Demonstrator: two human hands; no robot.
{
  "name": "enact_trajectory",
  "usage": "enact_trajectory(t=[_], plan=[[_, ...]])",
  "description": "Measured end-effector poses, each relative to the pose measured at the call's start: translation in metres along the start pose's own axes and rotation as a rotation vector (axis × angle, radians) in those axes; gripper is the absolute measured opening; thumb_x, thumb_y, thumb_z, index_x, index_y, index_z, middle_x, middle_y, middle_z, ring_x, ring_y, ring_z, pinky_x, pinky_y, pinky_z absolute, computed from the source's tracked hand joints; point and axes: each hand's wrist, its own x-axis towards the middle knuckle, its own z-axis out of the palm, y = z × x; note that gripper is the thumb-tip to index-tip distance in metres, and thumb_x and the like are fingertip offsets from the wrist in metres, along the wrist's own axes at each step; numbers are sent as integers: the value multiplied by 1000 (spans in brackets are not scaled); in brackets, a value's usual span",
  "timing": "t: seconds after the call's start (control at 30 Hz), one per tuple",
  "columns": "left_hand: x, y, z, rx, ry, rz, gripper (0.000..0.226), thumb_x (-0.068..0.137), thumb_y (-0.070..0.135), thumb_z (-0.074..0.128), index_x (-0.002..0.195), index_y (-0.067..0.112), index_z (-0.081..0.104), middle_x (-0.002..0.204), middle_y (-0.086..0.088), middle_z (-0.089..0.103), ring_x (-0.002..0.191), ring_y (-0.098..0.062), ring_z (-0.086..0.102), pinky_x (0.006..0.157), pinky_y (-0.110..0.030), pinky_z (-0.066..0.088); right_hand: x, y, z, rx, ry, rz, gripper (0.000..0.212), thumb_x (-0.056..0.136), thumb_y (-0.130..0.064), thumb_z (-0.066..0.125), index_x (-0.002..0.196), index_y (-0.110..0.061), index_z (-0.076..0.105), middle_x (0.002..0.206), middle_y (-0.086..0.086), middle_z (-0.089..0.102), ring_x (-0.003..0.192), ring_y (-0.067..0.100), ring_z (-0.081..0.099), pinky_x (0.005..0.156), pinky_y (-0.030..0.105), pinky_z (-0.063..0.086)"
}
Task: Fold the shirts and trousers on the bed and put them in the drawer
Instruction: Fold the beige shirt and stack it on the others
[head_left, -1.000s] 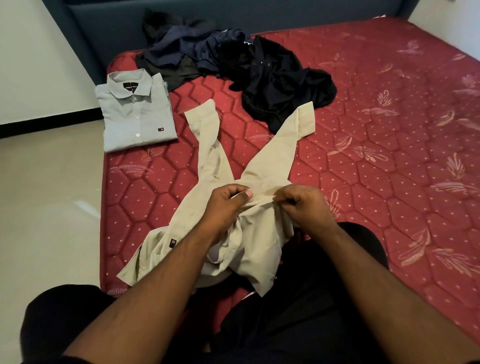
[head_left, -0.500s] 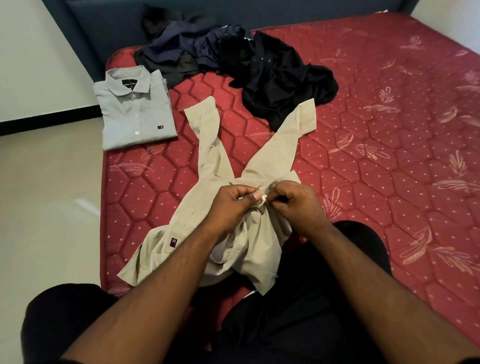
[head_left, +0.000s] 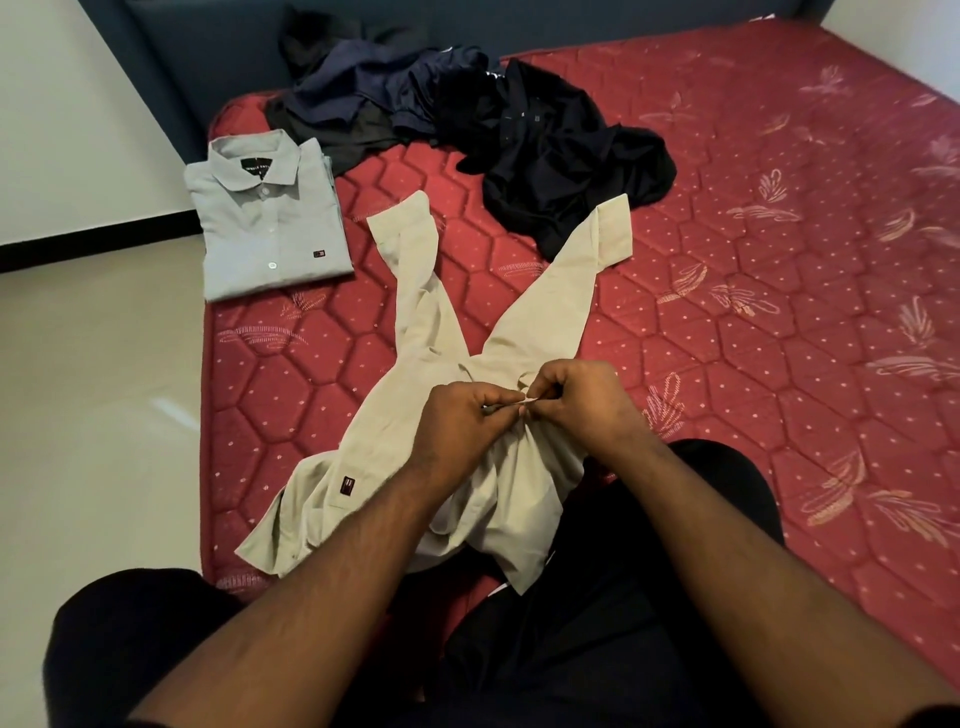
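My left hand (head_left: 460, 423) and right hand (head_left: 574, 402) meet knuckle to knuckle, fingers curled and pinching a small bunch of the beige long-sleeved cotton shirt (head_left: 441, 353) between fingertips. The shirt lies on the red quilted mattress (head_left: 779, 312), both sleeves fanning away beyond my grip. Far left of my hands sits a folded pale grey button-up shirt (head_left: 265, 223); a heap of dark navy and black clothes (head_left: 467, 114) lies farther ahead.

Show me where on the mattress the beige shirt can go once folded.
Bare mattress spreads wide to the right of the beige shirt and the black garment. A smaller patch lies below the folded grey shirt, left of the beige one. The top left is crowded with the dark clothes pile.
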Motion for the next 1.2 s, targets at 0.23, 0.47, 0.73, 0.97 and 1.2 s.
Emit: enact_trajectory(t=[0.23, 0.47, 0.73, 0.97, 1.2], plan=[[-5, 2, 10, 198, 195, 123, 12, 77, 20, 69, 81, 12, 77, 79, 3, 74, 74, -11, 68, 70, -36, 55, 2, -9, 9, -100, 52, 41, 10, 73, -11, 75, 73, -17, 67, 73, -3, 67, 72, 17, 64, 69, 33, 52], [1, -3, 12, 350, 187, 126, 22, 79, 32, 60, 72, 11, 62, 72, -2, 62, 68, -21, 58, 60, -40, 48, 1, -12, 5, -148, 26, 72, 6, 78, -22, 74, 78, -18, 69, 75, -6, 66, 76, 16, 64, 66, 30, 50], [7, 4, -6, 26, -61, -17, 12, 86, 7, 64, 91, 10, 75, 81, -4, 73, 76, -15, 65, 73, -30, 50, -6, -10, 10, -285, 178, -77, 8, 86, -22, 61, 88, -15, 65, 92, 0, 64, 89, 23, 59, 77, 33, 38], [31, -18, -49, 7, 212, -162, 7, 90, 18, 67, 90, 20, 74, 86, -1, 72, 84, -19, 68, 77, -26, 52, -4, 13, 10, -156, 71, -47, 26, 83, -4, 58, 103, -13, 73, 101, 4, 73, 96, 22, 64, 83, 35, 51], [45, -43, -89, 352, -110, -550, 12, 82, 19, 70, 82, 7, 70, 79, -7, 67, 66, -20, 62, 59, -25, 46, 30, 30, -24, 85, -77, 251, 29, 89, -27, 67, 78, -1, 74, 63, 9, 61, 45, 9, 48, 47, 21, 36]])
